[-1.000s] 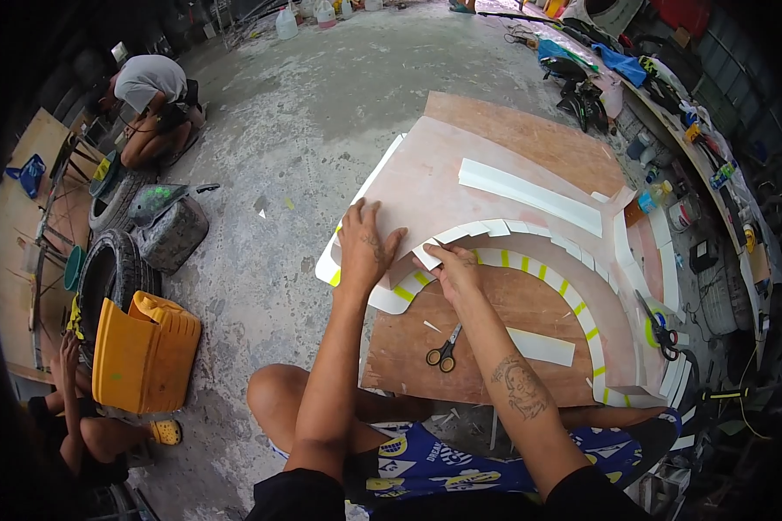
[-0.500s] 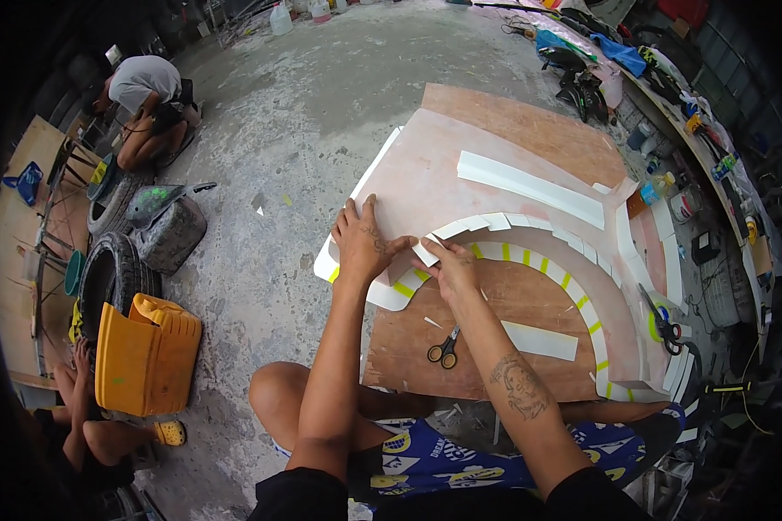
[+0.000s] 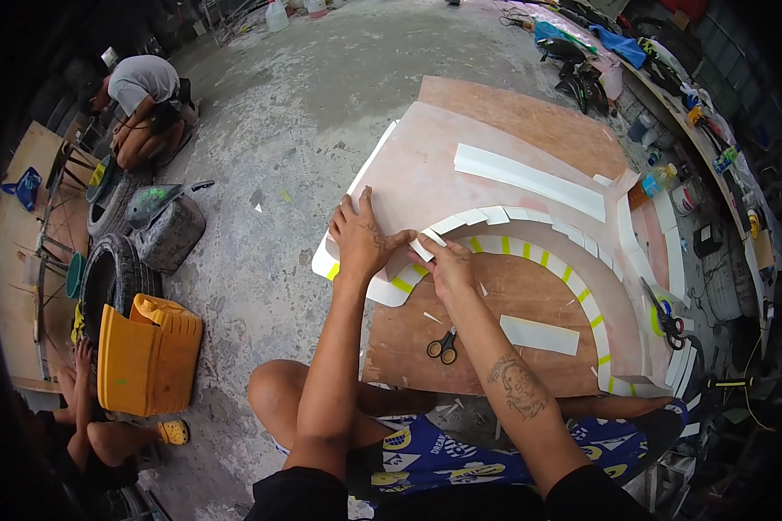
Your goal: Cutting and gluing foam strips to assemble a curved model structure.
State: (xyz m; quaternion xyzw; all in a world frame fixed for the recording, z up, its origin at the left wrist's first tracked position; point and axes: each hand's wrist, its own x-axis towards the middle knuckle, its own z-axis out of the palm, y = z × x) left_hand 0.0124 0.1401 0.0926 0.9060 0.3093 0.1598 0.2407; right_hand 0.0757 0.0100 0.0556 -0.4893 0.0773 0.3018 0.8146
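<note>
A pale pinkish panel (image 3: pixel 430 161) with a curved arch cut into it lies on a brown wooden board (image 3: pixel 408 373) before me. Short white tabs (image 3: pixel 495 214) overlap along the arch's upper edge, and yellow tape marks (image 3: pixel 526 251) dot the white flange below. My right hand (image 3: pixel 451 264) pinches a small white card piece (image 3: pixel 424 250) at the arch's left end. Spread over the panel's left side, my left hand (image 3: pixel 367 234) has its fingers apart, its thumb reaching to that card piece. A folded white strip (image 3: pixel 530 184) lies higher on the panel.
Black-handled scissors (image 3: pixel 443 349) and a flat white strip (image 3: pixel 539 335) lie on the board. More scissors (image 3: pixel 667 323) rest at the right. Left are a yellow plastic crate (image 3: pixel 152 360), tyres (image 3: pixel 122 269) and two other people (image 3: pixel 143 95). A cluttered bench (image 3: pixel 669 95) runs along the right.
The card piece between my right fingers has tilted slightly. My left hand stays on the panel. The view has shifted a little.
</note>
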